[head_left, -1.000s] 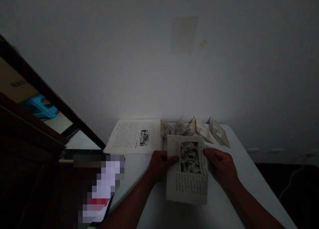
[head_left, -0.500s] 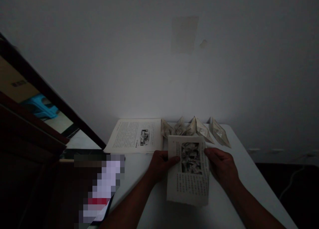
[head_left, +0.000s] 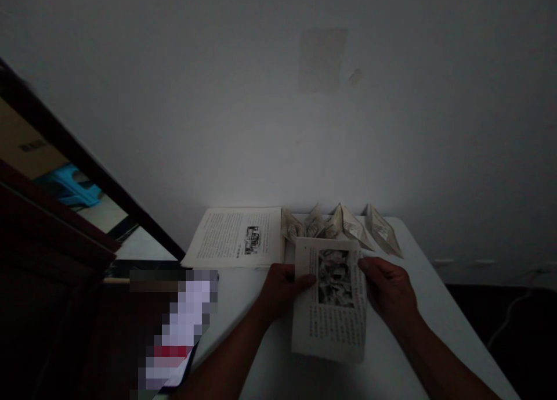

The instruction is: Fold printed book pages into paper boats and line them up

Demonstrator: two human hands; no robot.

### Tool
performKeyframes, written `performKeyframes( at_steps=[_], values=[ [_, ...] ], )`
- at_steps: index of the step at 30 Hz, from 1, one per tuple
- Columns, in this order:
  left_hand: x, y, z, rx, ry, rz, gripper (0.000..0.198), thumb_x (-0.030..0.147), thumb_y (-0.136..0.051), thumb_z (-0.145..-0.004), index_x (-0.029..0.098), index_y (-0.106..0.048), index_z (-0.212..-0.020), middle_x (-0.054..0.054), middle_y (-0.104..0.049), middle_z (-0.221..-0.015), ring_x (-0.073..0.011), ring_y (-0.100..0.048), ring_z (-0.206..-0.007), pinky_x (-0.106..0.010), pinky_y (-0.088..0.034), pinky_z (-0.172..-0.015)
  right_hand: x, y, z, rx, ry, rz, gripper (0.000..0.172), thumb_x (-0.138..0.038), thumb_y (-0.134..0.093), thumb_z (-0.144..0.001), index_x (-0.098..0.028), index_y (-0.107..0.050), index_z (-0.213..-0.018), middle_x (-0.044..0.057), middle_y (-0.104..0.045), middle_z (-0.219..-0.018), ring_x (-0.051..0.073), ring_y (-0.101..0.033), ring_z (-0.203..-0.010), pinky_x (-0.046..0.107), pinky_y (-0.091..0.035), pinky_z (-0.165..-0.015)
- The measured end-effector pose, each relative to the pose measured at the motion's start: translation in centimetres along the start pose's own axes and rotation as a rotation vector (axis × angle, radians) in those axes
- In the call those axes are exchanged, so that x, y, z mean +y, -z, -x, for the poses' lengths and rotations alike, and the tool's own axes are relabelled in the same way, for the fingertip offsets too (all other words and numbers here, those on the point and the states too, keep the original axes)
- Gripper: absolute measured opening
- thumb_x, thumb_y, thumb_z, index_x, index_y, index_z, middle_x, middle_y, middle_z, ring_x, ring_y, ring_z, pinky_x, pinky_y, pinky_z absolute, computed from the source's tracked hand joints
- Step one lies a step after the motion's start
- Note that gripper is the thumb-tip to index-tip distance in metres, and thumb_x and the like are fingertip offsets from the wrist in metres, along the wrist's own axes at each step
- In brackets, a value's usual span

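A printed sheet of paper (head_left: pixel 328 330) with a dark picture hangs between my two hands above the white table. Its lower edge looks rough. My left hand (head_left: pixel 282 287) grips the left edge, thumb on the front and the other fingers hidden behind. At the upper right edge, my right hand (head_left: pixel 389 287) pinches the sheet between thumb and fingers. Just beyond the sheet stand several folded paper boats (head_left: pixel 357 230), made of similar printed paper; the sheet partly hides some. The rightmost paper boat (head_left: pixel 383 231) sits a little apart from the others.
A stack of printed pages (head_left: pixel 221 234) lies at the table's back left, against the wall. A phone (head_left: pixel 183 330), its screen blurred out, rests along the left edge of the white table (head_left: pixel 391 359). A dark-framed mirror (head_left: pixel 87 156) leans at the left.
The sheet has shifted very slightly to the right and its face has turned a little. Both hands keep their hold in nearly the same places.
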State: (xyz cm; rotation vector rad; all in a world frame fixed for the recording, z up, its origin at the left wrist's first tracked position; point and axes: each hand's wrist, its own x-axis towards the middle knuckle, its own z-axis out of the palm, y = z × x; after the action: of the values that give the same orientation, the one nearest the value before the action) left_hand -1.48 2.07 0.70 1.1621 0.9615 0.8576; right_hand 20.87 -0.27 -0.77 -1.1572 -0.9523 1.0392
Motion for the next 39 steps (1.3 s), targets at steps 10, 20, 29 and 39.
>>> performKeyframes(
  at_steps=[10, 20, 29, 39],
  values=[
    [-0.4, 0.1, -0.1, -0.03, 0.017, 0.006, 0.031, 0.04, -0.073, -0.064, 0.009, -0.071, -0.073, -0.008, -0.07, -0.071, -0.0181, -0.064, -0.059, -0.027, -0.048, -0.054, -0.1, 0.1, -0.1, 0.015, -0.004, -0.012, 0.022, -0.035, -0.07, -0.07, -0.018, -0.073, -0.083, 0.004, -0.072, -0.072, 0.023, -0.064, -0.067, 0.034, -0.05, -0.063],
    [-0.3, 0.1, -0.1, -0.058, 0.012, -0.025, 0.032, 0.04, -0.071, -0.066, 0.009, -0.071, -0.076, -0.009, -0.07, -0.072, -0.018, -0.064, -0.059, -0.025, -0.048, -0.053, -0.4, 0.1, 0.0, 0.046, -0.005, 0.014, 0.023, -0.036, -0.07, -0.07, -0.016, -0.072, -0.081, 0.004, -0.069, -0.067, 0.021, -0.061, -0.062, 0.033, -0.048, -0.063],
    [0.0, 0.0, 0.1, -0.082, 0.019, -0.043, 0.034, 0.041, -0.071, -0.065, 0.009, -0.071, -0.074, -0.009, -0.07, -0.07, -0.0176, -0.063, -0.057, -0.024, -0.046, -0.051, -0.4, 0.1, 0.0, 0.077, 0.005, 0.008, 0.021, -0.036, -0.07, -0.07, -0.017, -0.072, -0.079, 0.003, -0.069, -0.067, 0.021, -0.062, -0.062, 0.033, -0.048, -0.062],
    [0.7, -0.2, 0.4, -0.112, -0.012, -0.073, 0.03, 0.039, -0.07, -0.067, 0.009, -0.071, -0.072, -0.007, -0.069, -0.066, -0.0163, -0.062, -0.055, -0.023, -0.045, -0.051, -0.2, 0.3, -0.1, 0.069, -0.007, -0.058, 0.018, -0.035, -0.069, -0.072, -0.018, -0.072, -0.08, 0.003, -0.068, -0.067, 0.021, -0.062, -0.063, 0.032, -0.048, -0.061]
  ],
)
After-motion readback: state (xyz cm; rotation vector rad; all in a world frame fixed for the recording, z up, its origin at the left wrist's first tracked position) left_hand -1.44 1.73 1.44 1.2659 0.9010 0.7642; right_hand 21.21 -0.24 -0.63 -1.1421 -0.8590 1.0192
